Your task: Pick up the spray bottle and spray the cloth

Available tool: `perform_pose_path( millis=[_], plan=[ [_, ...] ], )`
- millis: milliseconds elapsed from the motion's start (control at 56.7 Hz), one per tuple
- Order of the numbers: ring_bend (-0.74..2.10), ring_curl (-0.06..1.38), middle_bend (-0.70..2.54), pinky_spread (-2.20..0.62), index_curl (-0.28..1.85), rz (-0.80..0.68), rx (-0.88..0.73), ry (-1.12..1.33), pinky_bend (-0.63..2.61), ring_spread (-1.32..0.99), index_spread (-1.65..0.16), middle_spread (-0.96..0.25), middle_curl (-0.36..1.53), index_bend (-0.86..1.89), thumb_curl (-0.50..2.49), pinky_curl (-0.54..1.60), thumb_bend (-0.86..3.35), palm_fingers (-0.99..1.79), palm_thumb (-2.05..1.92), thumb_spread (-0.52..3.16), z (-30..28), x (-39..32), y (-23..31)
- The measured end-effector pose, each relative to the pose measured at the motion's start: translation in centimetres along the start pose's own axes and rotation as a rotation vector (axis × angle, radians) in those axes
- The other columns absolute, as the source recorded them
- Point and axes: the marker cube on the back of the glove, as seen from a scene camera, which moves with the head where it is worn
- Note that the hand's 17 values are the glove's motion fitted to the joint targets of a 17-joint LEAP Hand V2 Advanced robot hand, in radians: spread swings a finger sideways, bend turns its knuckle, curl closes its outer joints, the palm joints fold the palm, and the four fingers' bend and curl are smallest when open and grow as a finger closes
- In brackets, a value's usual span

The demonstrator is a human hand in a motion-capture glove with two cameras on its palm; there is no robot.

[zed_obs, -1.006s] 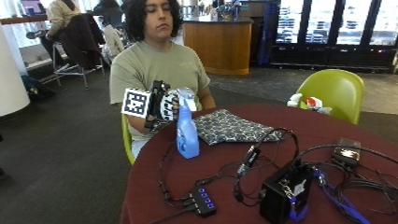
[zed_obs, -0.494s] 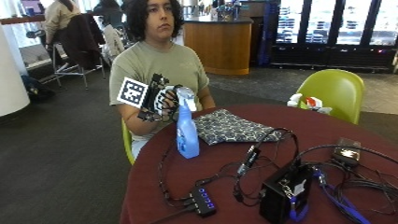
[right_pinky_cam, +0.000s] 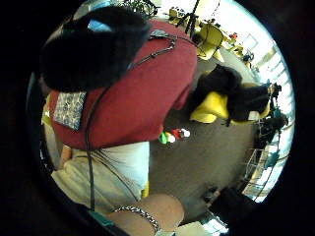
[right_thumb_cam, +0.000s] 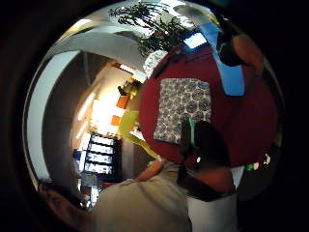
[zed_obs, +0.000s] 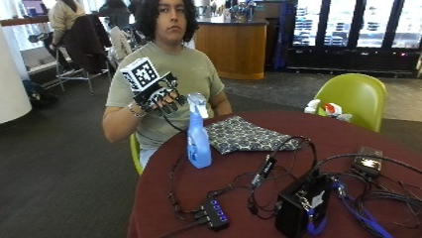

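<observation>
Two steps make up this job, and by the look of things neither is done yet. Starting nearest the outside camera, at about five o'clock on the round maroon table, stands a black box amid a tangle of cables, with a small USB hub at roughly seven o'clock. None of that concerns you.

Further in, toward ten o'clock on the table, the spray bottle stands upright on the cloth-free part of the tabletop, blue body and pale trigger head, untouched. Just beyond it, at about eleven o'clock and close to your edge, the patterned cloth lies flat, near the bottle but apart from it; the thumb-side palm view shows the same cloth spread out with the bottle beside it.

Beyond the bottle, your gloved right hand hangs in the air near the trigger head, just off it at its nine o'clock side, fingers loosely curled downward and holding nothing. I cannot tell from these views whether any fingertip brushes the nozzle; it appears apart.

So what remains is everything: close on the bottle's neck, lift it, aim the nozzle at the cloth and squeeze.
</observation>
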Motion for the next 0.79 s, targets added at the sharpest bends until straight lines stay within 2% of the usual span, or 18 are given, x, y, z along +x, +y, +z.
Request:
perform_pose_path(
  millis=[300,582,794],
  plan=[
    [0.31,0.37,0.15,0.13,0.42,-0.046,-0.047,0.211,0.33,-0.06,-0.36,-0.01,0.38,0.18,0.51,0.35,-0.02,0.6,0.69,1.16,-2.0,0.1,3.9],
    [0.29,0.36,0.15,0.18,0.39,-0.04,-0.06,0.218,0.28,-0.07,-0.37,-0.01,0.32,0.18,0.46,0.34,-0.02,0.58,0.65,1.13,-2.1,0.6,5.8],
    [0.28,0.35,0.16,0.19,0.37,-0.039,0.016,0.161,0.27,-0.07,-0.38,-0.01,0.3,0.17,0.43,0.34,-0.02,0.57,0.64,1.14,-2.1,1.1,4.2]
  ],
)
